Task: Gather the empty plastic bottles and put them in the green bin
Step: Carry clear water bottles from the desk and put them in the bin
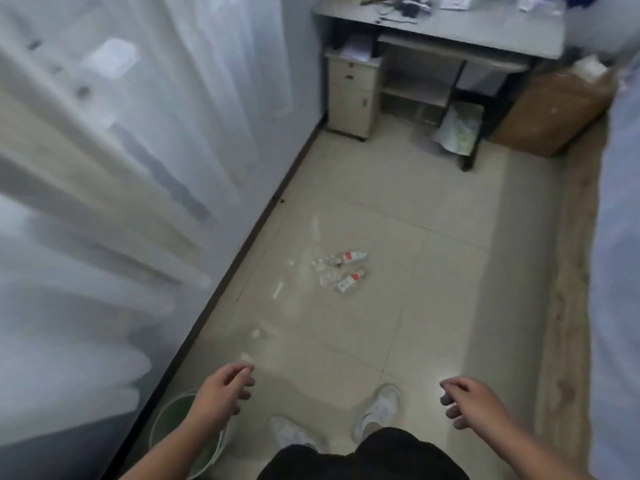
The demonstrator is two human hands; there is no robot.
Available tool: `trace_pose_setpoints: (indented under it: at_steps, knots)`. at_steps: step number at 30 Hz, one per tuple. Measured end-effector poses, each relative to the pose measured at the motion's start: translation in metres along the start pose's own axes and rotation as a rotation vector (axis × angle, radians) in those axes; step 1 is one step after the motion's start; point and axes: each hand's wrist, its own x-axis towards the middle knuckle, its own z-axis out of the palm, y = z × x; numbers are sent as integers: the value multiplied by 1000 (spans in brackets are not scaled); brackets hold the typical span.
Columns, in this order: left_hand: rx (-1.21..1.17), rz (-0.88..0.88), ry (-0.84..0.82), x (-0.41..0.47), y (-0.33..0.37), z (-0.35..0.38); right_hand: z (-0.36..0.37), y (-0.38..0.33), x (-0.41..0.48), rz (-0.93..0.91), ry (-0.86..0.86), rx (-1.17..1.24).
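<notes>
Plastic bottles (341,271) lie clustered on the tiled floor (415,306), well beyond the green bin (173,414) and well ahead of both hands; two show red-and-white labels, and blur prevents a count. The left hand (221,393) hangs over the bin's rim, fingers loosely curled and empty. The right hand (474,403), well right of the bin, is also empty. A sheer curtain (104,168) hangs on the bin's side. A desk (450,32) and a cardboard box (554,112) stand farthest from the bin.

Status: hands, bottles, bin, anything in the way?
Left hand, right hand empty, fingers loosely curled. Bottles lie clustered on floor ahead. Green bin close by left hand. No obstacle visible between.
</notes>
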Motion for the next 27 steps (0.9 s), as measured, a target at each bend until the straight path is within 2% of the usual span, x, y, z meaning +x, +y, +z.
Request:
trace_pose_setpoints:
  at_steps: [3,7,13,19,27]
  knots:
    - [70,40,-55,13,57,50,-50,20,21,41,53,113]
    - [86,46,-79,23,108,91,-104,2,53,33,118,232]
    - [160,7,-162,59,185,130,-167,-94,113,-73,199,281]
    - [251,40,-232,140,291,175,-230,-183,175,-133,300,284]
    - [352,221,-347,211,493,247,-266,-197,187,64,263,271]
